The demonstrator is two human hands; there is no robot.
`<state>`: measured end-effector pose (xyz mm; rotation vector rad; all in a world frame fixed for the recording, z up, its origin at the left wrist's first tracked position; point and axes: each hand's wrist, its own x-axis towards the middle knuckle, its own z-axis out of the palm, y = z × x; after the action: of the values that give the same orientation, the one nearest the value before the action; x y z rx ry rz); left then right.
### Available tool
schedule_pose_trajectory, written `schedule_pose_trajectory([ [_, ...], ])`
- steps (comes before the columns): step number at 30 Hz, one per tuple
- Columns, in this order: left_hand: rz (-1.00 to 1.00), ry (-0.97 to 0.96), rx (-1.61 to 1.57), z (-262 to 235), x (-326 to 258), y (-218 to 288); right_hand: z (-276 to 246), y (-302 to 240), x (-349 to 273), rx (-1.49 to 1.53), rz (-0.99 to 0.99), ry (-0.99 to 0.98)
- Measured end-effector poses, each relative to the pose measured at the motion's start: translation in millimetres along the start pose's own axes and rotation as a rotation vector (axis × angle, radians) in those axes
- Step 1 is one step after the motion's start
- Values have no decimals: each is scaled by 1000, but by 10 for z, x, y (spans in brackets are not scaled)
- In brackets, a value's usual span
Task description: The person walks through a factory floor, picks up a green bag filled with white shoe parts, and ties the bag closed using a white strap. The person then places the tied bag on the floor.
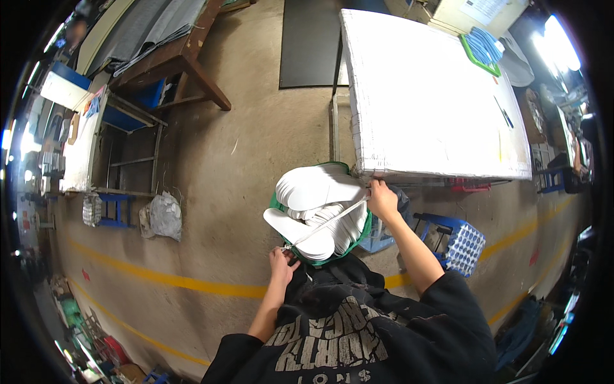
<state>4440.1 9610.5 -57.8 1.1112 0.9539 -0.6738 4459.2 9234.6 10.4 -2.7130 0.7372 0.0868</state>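
In front of my body stands a green basket or bag (368, 225) packed with stacks of white insoles (316, 186). A thin white strap (331, 221) runs taut and slantwise over the insoles, from the near left rim to the far right. My right hand (382, 200) is closed on its far right end, close to the white table's corner. At the near left rim, my left hand (280, 263) has its fingers bent around the other end of the strap. Its fingertips are small and partly hidden against the dark shirt.
A white-covered table (435, 96) stands at the far right, bearing a green tray (476, 56) with blue cords. A blue stool with a patterned seat (465, 248) is right of my right arm. A wooden table (185, 57) and a plastic bag (165, 216) stand left. Yellow lines (192, 281) cross the floor.
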Motion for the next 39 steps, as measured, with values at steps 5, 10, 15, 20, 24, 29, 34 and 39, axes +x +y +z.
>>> schedule_pose_trajectory([
  [5,-19,-93,203,154,-141,-138,649,252,310,8,105,-234],
  [10,16,-9,221,158,-6,-255,794,474,335,-68,42,-456],
  [15,64,-66,-3,113,188,-424,1014,580,314,-44,68,-547],
  [20,131,-219,-274,-184,424,-136,1134,427,247,56,192,-596],
  [24,187,-138,-27,-610,526,397,1062,-42,-239,245,283,-553],
  [29,232,364,210,-716,392,1100,1083,-857,-1171,370,251,-741],
  [34,1300,213,1015,263,-149,1079,920,-989,-1209,244,-258,-710],
  [39,1311,-211,1655,980,-249,820,446,-596,-605,95,-422,-259],
])
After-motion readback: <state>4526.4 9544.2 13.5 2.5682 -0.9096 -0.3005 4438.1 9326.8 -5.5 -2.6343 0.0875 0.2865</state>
